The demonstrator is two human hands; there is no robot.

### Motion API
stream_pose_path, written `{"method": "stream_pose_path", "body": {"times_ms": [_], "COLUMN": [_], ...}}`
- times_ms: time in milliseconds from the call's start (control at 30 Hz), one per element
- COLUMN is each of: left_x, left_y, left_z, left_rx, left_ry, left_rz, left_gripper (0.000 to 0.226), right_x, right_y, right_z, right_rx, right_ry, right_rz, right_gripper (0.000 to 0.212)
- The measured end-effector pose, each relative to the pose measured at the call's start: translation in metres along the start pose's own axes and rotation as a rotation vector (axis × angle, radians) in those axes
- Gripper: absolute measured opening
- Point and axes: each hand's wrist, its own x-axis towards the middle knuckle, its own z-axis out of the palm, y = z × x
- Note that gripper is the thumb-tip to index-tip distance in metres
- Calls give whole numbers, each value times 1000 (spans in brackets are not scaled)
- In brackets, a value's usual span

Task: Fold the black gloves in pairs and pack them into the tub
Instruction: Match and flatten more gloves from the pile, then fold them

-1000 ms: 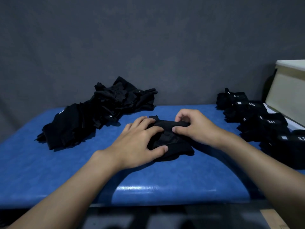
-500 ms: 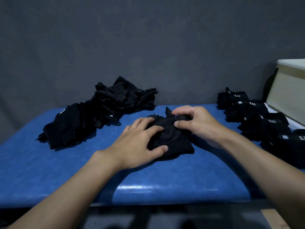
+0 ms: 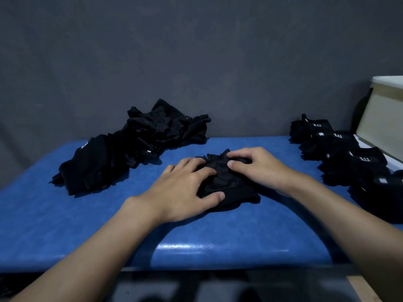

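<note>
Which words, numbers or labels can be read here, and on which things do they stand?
"5.11": white print on the farthest folded pair, at the right.
"5.11": on the second folded pair.
"5.11": on the third folded pair.
White print on the loose glove pile, at its left end: too blurred to read.
Small white tags on the folded pairs: too small to read.
Glove pair being folded: no print shows.

A bunched pair of black fabric gloves [image 3: 231, 188] lies under the left hand [image 3: 183, 188] and right hand [image 3: 257, 166]. A heap of loose black gloves [image 3: 135, 144] lies beyond the left hand; folded black pairs [image 3: 353, 166] and a cream plastic tub [image 3: 383, 127] sit outside the right.
</note>
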Motion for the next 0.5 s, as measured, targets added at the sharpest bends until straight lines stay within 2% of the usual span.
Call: {"method": "stream_pose_path", "body": {"times_ms": [67, 133, 233, 333, 433, 500], "left_x": [0, 1, 1, 1, 2, 3], "left_y": [0, 0, 0, 0, -1, -1], "left_z": [-1, -2, -2, -1, -2, -2], "left_rx": [10, 9, 16, 24, 40, 43], "left_ry": [-7, -25, -30, -39, -43, -40], "left_rz": [-7, -16, -24, -25, -20, -14], "left_gripper": [68, 80, 95, 91, 82, 82], "right_x": [0, -2, -4, -10, -21, -26], "right_y": [0, 2, 6, 2, -6, -7], "right_z": [-2, -3, -4, -4, -10, -12], "right_rx": [-10, -49, -92, -213, -269, -265], "right_ry": [12, -8, -30, 100, 260, 246], "right_rz": [-2, -23, -40, -148, -335, -390], "right_gripper": [65, 52, 57, 49, 36, 29]}}
